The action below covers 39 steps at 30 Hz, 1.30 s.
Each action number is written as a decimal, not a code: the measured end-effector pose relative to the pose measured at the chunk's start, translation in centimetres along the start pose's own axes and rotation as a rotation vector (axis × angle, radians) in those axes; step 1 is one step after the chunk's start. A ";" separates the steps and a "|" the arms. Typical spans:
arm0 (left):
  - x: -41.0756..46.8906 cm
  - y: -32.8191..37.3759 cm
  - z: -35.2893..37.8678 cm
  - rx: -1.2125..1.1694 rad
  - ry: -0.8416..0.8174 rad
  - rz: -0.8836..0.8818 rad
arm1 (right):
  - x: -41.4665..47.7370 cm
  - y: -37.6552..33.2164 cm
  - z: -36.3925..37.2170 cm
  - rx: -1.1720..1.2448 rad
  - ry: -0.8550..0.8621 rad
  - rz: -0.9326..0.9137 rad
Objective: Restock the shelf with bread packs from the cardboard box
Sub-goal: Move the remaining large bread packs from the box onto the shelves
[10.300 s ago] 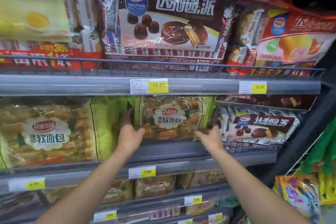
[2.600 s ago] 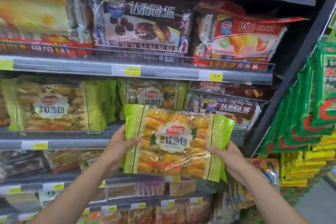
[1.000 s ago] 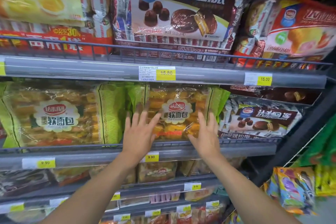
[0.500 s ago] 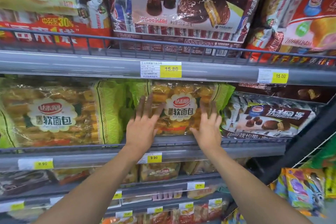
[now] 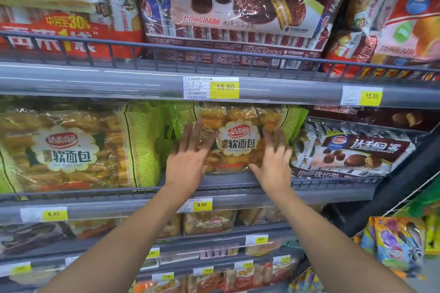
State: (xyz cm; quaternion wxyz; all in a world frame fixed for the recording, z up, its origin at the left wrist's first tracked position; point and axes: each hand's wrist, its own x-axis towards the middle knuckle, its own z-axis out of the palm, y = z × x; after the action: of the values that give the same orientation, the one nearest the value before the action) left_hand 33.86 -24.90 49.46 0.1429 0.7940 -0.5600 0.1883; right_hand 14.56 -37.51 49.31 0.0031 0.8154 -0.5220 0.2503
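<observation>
A bread pack point(image 5: 240, 131) with green ends and a white flower-shaped label stands upright on the grey middle shelf point(image 5: 321, 191), under the 15.80 price tag. My left hand point(image 5: 189, 157) presses flat on its left half, fingers straight and spread. My right hand point(image 5: 273, 159) presses flat on its right half, fingers straight. A second, larger-looking bread pack point(image 5: 71, 147) of the same kind stands to the left on the same shelf. The cardboard box is out of view.
Chocolate pie packs point(image 5: 352, 152) crowd the shelf right of the bread. The upper shelf point(image 5: 95, 76) with a wire rail holds big pie and cake packs point(image 5: 238, 5). Lower shelves carry smaller bread packs point(image 5: 209, 222). Colourful bags point(image 5: 400, 245) hang at the right.
The bread pack I carried in both hands now stands on the shelf. In the last second my flat hands pushed it a little deeper and my view moved closer.
</observation>
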 end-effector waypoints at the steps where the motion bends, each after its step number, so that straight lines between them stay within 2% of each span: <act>1: -0.1 -0.1 -0.1 0.011 -0.007 0.010 | -0.1 0.1 -0.1 -0.006 -0.004 -0.006; 12: -1.8 0.3 -2.0 0.033 0.002 0.007 | -2.0 1.0 -2.7 0.056 -0.018 -0.082; 20: -5.2 3.9 -3.0 0.001 0.003 -0.050 | -5.4 4.5 -5.2 0.107 -0.095 -0.123; 26: -10.1 9.4 -3.4 -0.014 -0.064 -0.069 | -9.8 9.5 -6.4 0.093 -0.137 -0.212; 31: -16.2 14.6 -1.8 0.010 -0.125 -0.086 | -14.2 14.2 -5.4 0.070 -0.262 -0.216; 39: -25.8 20.1 3.1 -0.065 -0.385 -0.081 | -22.8 21.5 -2.3 0.029 -0.507 -0.199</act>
State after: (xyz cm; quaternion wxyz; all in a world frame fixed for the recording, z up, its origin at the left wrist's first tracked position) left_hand 7.54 -11.40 35.20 0.0660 0.8322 -0.5504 0.0089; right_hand -12.18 -27.33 36.45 -0.1148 0.8992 -0.4198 0.0441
